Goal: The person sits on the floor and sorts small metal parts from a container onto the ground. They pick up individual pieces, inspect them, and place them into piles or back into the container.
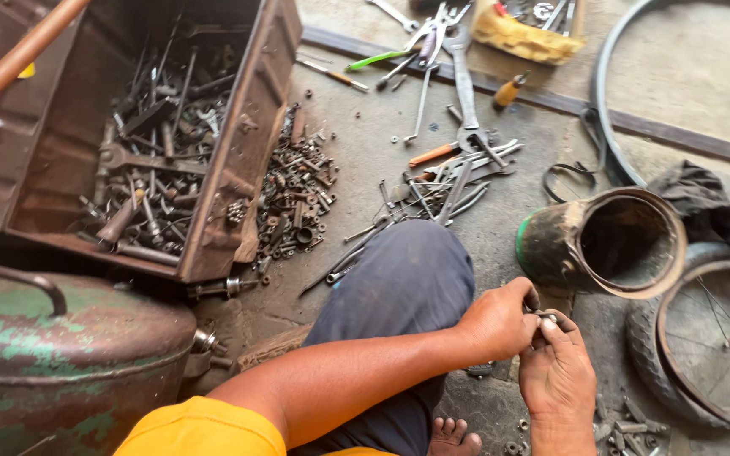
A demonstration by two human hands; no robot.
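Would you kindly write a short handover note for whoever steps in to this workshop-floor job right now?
Left hand: fingers pinched on a small dark metal part, held above the floor.
Right hand: fingertips closed on the same part from below.
Nearby: dirty cylindrical can with a green rim lies on its side just beyond the hands; spoked wheel with tyre to the right; rusty metal toolbox full of tools, loose nuts and bolts, and scattered spanners and pliers ahead.
Done: the part is in hand.
Left: what is being done to the part is too small to tell.
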